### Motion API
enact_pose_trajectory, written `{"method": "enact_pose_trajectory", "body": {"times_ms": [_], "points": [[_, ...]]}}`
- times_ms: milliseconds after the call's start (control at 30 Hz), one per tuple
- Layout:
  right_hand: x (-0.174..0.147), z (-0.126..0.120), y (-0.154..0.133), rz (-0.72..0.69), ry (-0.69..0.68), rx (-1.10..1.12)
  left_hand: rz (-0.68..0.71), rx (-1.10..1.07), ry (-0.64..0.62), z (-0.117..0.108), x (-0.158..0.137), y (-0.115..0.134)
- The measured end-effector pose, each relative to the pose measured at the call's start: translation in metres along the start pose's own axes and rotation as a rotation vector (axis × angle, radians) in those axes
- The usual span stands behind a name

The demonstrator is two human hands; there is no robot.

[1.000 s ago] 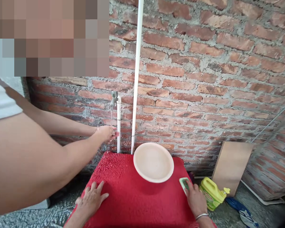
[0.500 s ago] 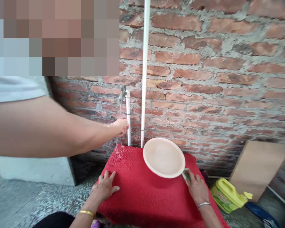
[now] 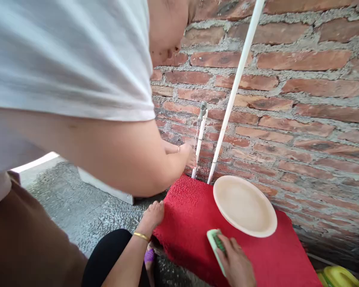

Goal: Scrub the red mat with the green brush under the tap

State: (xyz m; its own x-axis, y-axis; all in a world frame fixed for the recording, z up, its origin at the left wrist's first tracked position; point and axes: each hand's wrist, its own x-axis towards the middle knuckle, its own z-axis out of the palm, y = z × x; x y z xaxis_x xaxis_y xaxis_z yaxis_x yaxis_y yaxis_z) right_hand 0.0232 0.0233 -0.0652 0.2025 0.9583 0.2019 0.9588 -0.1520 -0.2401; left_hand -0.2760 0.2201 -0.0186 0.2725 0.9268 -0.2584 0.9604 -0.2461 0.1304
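A wet red cloth (image 3: 188,235) is spread over a raised block in front of me. At its left edge, my left hand (image 3: 154,214) has its fingers curled over the cloth. My right hand (image 3: 235,261) grips a scrubbing brush (image 3: 214,249) with a pale green back and dark green bristles, low over the cloth; part of the brush is hidden by my fingers. Beyond the brush, a round cream plastic basin (image 3: 245,207) sits on the cloth near the wall. I cannot tell whether the bristles touch the cloth.
Another person's bare arm (image 3: 128,155) reaches across from the left, with the hand (image 3: 187,154) under a running tap (image 3: 202,109). A white pipe (image 3: 236,85) runs up the brick wall (image 3: 305,95). A yellow jug (image 3: 338,276) stands on the floor at lower right.
My left hand has gone from lying spread on the cloth to curling at its edge. The brush has come from beside the basin towards me. The other person leans further in.
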Motion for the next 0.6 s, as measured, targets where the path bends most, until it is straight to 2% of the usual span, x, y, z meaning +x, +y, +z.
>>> {"method": "enact_pose_trajectory", "body": {"times_ms": [100, 167, 233, 300, 367, 433, 500, 600], "points": [[0.029, 0.01, -0.096, -0.213, -0.058, -0.01, 0.021, 0.018, -0.009, 0.0, 0.001, -0.009], [0.044, 0.019, -0.146, -0.295, -0.074, -0.017, 0.042, 0.031, -0.007, 0.001, 0.003, -0.01], [0.055, 0.03, -0.179, -0.323, -0.089, -0.04, 0.063, 0.043, -0.007, 0.001, 0.005, -0.007], [0.062, 0.039, -0.187, -0.318, -0.095, -0.083, 0.079, 0.049, -0.014, 0.001, 0.007, -0.005], [0.061, 0.041, -0.171, -0.293, -0.064, -0.123, 0.087, 0.046, -0.022, 0.002, 0.009, -0.003], [0.052, 0.036, -0.134, -0.239, -0.012, -0.15, 0.085, 0.034, -0.027, 0.003, 0.011, -0.003], [0.036, 0.023, -0.083, -0.151, 0.015, -0.184, 0.08, 0.016, -0.036, 0.005, 0.014, -0.004], [0.002, -0.006, 0.01, 0.036, 0.012, -0.257, 0.082, -0.005, -0.047, 0.008, 0.017, -0.005]]}}
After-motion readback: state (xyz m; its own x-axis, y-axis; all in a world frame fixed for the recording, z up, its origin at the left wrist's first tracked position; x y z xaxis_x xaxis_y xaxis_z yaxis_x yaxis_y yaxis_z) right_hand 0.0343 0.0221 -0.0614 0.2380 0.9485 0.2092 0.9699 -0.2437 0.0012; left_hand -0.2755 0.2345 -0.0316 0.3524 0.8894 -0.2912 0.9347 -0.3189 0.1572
